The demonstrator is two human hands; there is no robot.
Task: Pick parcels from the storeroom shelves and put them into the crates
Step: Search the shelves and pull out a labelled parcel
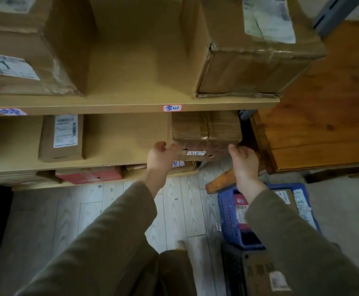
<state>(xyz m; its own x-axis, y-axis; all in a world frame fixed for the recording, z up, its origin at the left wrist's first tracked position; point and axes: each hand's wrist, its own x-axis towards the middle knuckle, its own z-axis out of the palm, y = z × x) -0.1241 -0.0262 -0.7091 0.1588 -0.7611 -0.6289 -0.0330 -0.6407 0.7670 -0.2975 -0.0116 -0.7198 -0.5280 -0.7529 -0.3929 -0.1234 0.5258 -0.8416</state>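
Note:
A taped brown cardboard parcel [206,133] with a small white sticker on its front sits at the right end of the middle shelf [114,162]. My left hand [160,160] is at the parcel's front left corner, fingers loosely curled and touching it. At the parcel's front right corner my right hand [244,162] has its fingers bent; whether it touches is unclear. Neither hand has a firm hold that I can see. A blue plastic crate [229,221] with parcels inside stands on the floor below my right arm.
Large cardboard boxes [249,67] stand on the upper shelf, another box [61,137] stands left on the middle shelf, and a red parcel [88,176] lies on the lowest shelf. A wooden cabinet [323,124] is close on the right. A black crate [234,272] holds a box.

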